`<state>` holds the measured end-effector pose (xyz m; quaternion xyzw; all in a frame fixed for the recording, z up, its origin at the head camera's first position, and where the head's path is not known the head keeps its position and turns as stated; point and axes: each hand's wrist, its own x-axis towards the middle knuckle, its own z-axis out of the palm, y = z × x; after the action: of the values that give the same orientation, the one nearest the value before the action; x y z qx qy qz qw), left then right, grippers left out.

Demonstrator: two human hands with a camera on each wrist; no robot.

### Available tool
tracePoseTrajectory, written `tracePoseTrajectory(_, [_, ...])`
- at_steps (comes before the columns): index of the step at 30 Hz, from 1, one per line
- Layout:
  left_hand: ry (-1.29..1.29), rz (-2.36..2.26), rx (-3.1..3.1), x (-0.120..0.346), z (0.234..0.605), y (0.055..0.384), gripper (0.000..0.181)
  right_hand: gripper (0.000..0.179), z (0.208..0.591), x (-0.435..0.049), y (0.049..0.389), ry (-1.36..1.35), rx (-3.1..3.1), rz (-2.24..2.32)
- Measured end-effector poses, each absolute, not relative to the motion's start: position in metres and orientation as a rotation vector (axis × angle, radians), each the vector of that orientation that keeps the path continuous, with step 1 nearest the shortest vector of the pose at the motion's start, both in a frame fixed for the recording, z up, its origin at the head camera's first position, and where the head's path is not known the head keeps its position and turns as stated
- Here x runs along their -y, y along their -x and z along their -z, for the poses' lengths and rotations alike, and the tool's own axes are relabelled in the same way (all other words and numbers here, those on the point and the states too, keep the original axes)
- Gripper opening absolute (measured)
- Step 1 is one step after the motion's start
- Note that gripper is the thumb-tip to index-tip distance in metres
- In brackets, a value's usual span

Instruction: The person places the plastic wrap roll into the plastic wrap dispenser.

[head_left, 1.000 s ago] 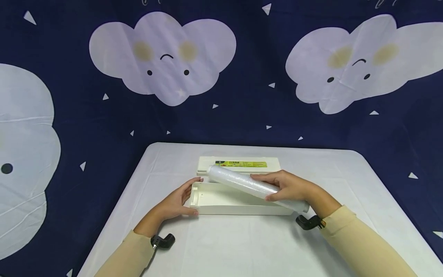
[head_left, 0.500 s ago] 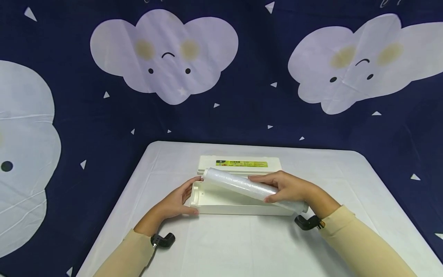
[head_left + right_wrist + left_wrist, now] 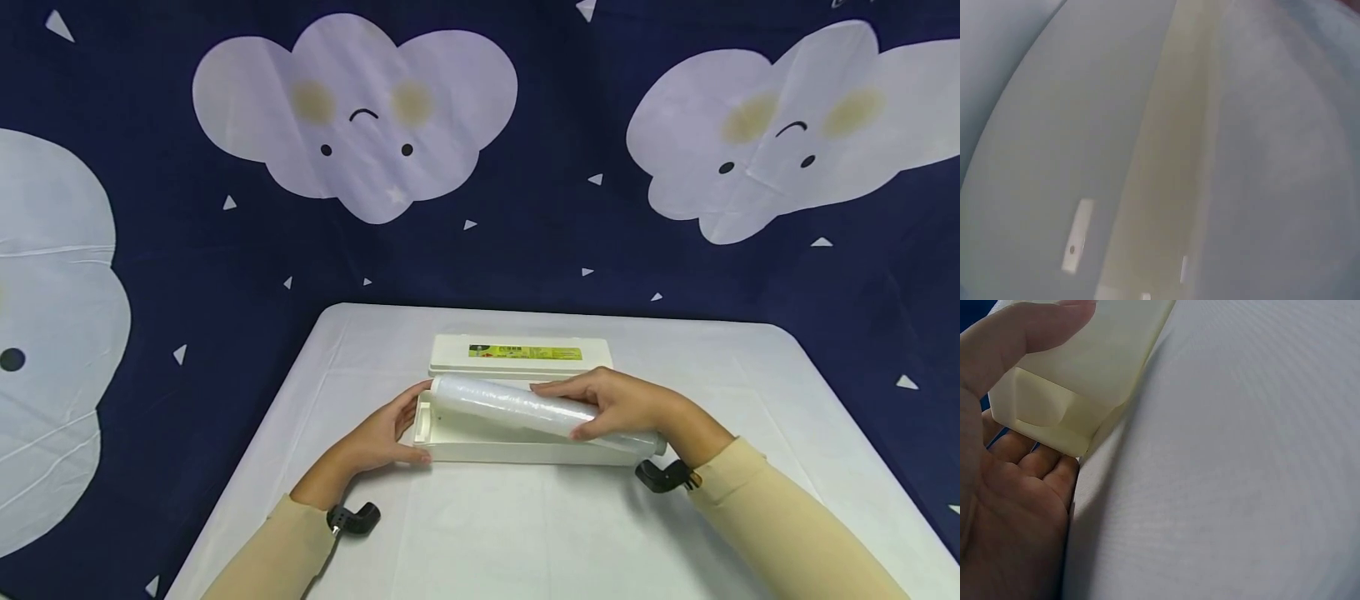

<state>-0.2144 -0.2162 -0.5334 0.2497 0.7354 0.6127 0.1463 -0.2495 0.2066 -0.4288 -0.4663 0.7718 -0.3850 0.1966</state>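
A long white cling film box (image 3: pixel 517 453) lies open-topped on the table. My left hand (image 3: pixel 375 437) holds its left end, thumb on the front wall and fingers round behind; the left wrist view shows the thumb over the box (image 3: pixel 1104 369) and the fingers under its end. From above, my right hand (image 3: pixel 618 408) grips a roll of cling film (image 3: pixel 487 400) near its right part. That roll slants over the box, its left end at the far left corner and its right end past the front right corner. In the right wrist view the roll (image 3: pixel 1272 156) runs beside the box wall (image 3: pixel 1054 156).
Behind the box lies its white lid (image 3: pixel 448 352), carrying a yellow-green label (image 3: pixel 525 352). A white cloth covers the table (image 3: pixel 480 533). Beyond it hangs a dark blue curtain (image 3: pixel 540 250) with clouds and triangles.
The roll's left end has come down and leftward, toward the box's left end, in my right hand. My left hand has stayed on the box.
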Motion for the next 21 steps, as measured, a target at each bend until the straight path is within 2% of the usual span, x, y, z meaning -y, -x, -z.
tracePoseTrajectory(12, [-0.697, -1.758, -2.128, 0.217, 0.533, 0.215, 0.121, 0.073, 0.43, -0.197, 0.252, 1.344, -2.073, 1.059])
tracePoseTrajectory(21, [-0.751, -1.764, -2.12, 0.217, 0.534, 0.216, 0.119, 0.074, 0.432, -0.19, 0.254, 1.27, -2.039, 1.021])
